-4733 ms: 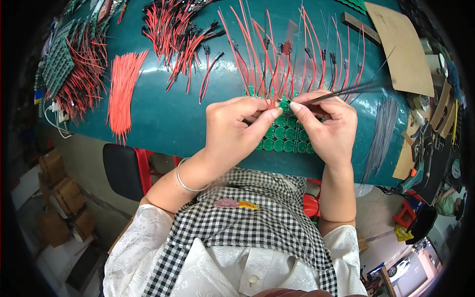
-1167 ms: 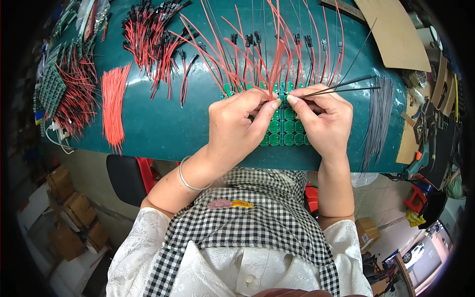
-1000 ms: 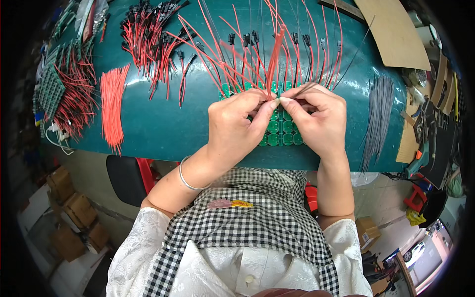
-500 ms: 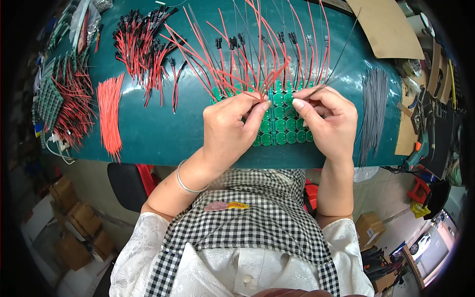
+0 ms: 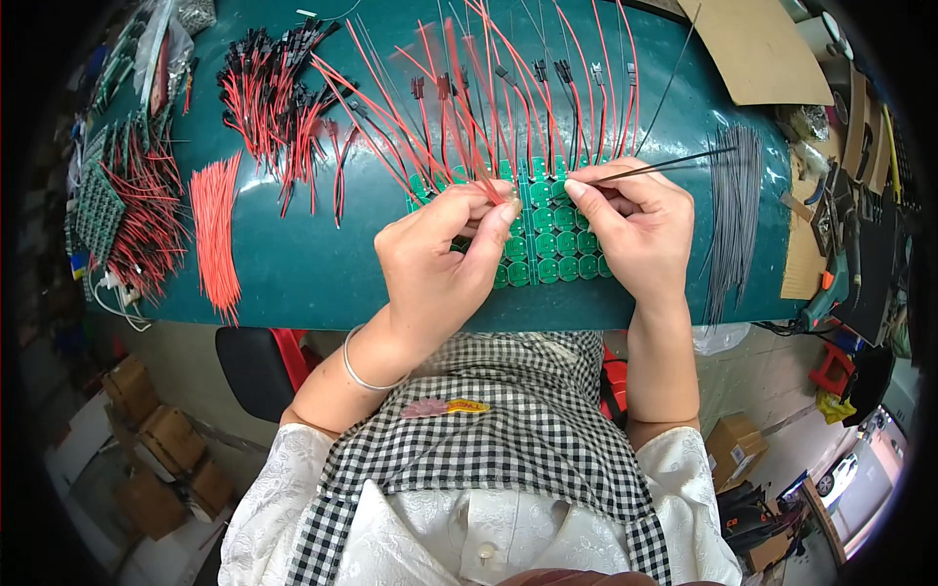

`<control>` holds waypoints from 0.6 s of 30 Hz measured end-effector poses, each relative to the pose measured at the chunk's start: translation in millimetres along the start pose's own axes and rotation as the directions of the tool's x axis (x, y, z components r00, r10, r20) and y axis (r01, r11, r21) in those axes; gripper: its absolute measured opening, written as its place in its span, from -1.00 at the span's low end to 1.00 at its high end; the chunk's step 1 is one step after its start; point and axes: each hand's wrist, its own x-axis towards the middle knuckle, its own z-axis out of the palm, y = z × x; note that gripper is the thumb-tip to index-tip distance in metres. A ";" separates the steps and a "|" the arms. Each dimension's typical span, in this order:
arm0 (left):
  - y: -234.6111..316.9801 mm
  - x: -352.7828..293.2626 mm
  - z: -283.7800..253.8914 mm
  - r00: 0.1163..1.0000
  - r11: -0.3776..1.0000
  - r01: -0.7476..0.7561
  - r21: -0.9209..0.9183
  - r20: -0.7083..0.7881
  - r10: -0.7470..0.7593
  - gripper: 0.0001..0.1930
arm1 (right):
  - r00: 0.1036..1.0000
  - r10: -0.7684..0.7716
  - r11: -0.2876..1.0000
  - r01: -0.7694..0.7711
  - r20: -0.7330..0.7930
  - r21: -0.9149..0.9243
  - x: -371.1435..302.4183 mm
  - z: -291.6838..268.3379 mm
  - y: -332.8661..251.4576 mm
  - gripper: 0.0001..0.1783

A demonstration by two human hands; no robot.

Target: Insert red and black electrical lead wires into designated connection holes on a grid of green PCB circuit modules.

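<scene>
A panel of round green circuit boards (image 5: 558,244) lies before me under both hands. Thin red and black wires stand up from its far part, some ending in black connectors (image 5: 564,71). My left hand (image 5: 435,249) hovers over the panel's left part, thumb and forefinger pinching red wires (image 5: 489,184), which are smeared by motion. Over the right part, my right hand (image 5: 640,234) pinches thin black wires (image 5: 674,164) that stretch out to the right. The wire tips at both pinches are too small to make out.
Loose red wires (image 5: 217,234) lie left, black wires (image 5: 735,225) right. Red-black connector leads (image 5: 278,98) are heaped at the far left, beside wired boards (image 5: 103,195). Cardboard (image 5: 762,49) sits at the far right, near pliers (image 5: 855,225). The table's near edge is before my waist.
My left hand has drawn slightly left, away from the right, and its red wires have swung. The black wires in my right hand now stick out plainly to the right.
</scene>
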 end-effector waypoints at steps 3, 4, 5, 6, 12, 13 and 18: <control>4.6 1.1 -0.2 0.999 0.995 0.021 -0.097 0.032 -0.018 -0.93 | 0.999 -0.030 1.000 0.030 -0.018 -0.004 -0.4 0.8 2.3 -0.90; 5.9 3.7 1.5 0.999 0.996 0.012 -0.089 0.049 -0.007 -0.93 | 0.999 -0.034 0.999 0.034 -0.025 -0.013 -0.2 0.7 1.8 -0.90; 6.7 6.0 3.2 0.998 0.997 0.002 -0.081 0.066 0.004 -0.93 | 0.999 -0.038 0.999 0.038 -0.031 -0.022 -0.2 0.3 1.3 -0.90; 7.4 7.8 4.6 0.997 0.997 0.006 -0.073 0.074 -0.001 -0.94 | 0.998 -0.043 0.999 0.042 -0.038 -0.031 0.0 0.1 0.9 -0.90; 3.2 12.2 15.0 0.996 1.000 -0.003 0.024 0.092 0.001 -0.94 | 0.999 -0.024 1.000 0.024 -0.029 -0.010 -0.6 1.4 -0.2 -0.92; 1.1 12.1 16.2 0.996 0.999 -0.012 0.032 0.092 0.009 -0.94 | 1.000 -0.023 1.000 0.023 -0.010 -0.002 -0.5 1.6 -1.0 -0.92; -4.7 9.9 18.2 0.996 0.996 -0.019 0.088 0.094 0.010 -0.93 | 0.992 -0.076 0.997 0.078 0.097 -0.017 3.6 4.0 1.5 -0.86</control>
